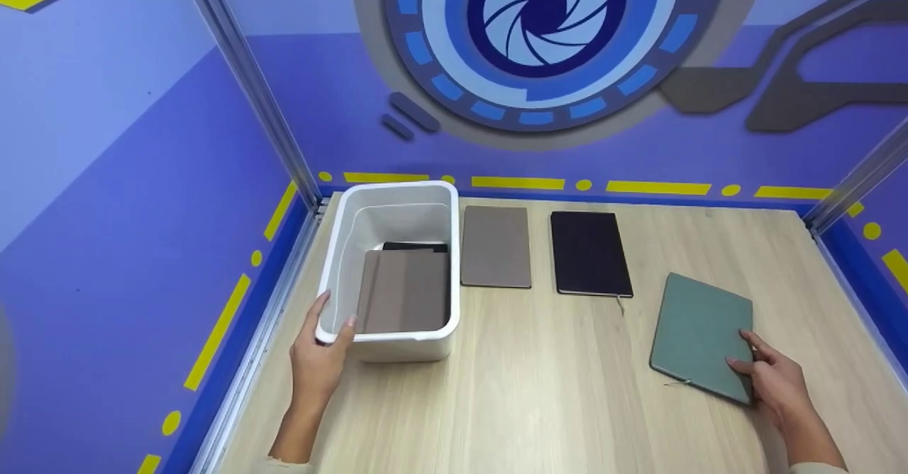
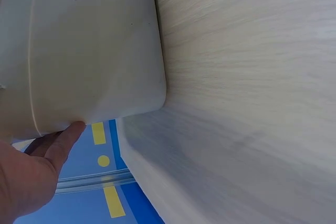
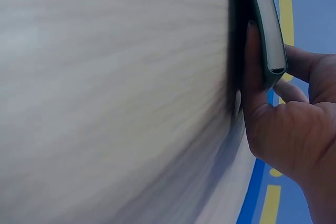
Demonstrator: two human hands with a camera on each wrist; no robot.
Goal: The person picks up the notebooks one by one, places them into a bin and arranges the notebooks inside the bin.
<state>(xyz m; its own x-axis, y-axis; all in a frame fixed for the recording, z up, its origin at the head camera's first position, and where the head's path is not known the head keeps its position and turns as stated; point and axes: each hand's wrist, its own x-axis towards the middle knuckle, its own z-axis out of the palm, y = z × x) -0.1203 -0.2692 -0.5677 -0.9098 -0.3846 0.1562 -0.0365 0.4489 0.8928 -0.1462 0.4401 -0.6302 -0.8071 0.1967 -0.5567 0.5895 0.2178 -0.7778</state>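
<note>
A white plastic bin (image 1: 454, 261) stands at the left of the table, and my left hand (image 1: 318, 360) holds its near left corner. In the left wrist view, fingers of the left hand (image 2: 31, 169) lie against the side of the bin (image 2: 94, 51). Inside the bin lies a taupe notebook (image 1: 404, 293) over a black one (image 1: 415, 246). On the right, my right hand (image 1: 777, 382) pinches the right edge of a green notebook (image 1: 702, 335), which has a ribbon at its near edge. The right wrist view shows the green notebook (image 3: 270, 30) between thumb and fingers, its page edges visible.
Right beside the bin lies another taupe notebook (image 1: 496, 247) on the wooden table (image 1: 553, 389). Farther right is a black notebook (image 1: 590, 252) with a ribbon sticking out. Printed blue-purple panels (image 1: 326, 105) and metal posts (image 1: 248, 69) bound the table at the back and sides.
</note>
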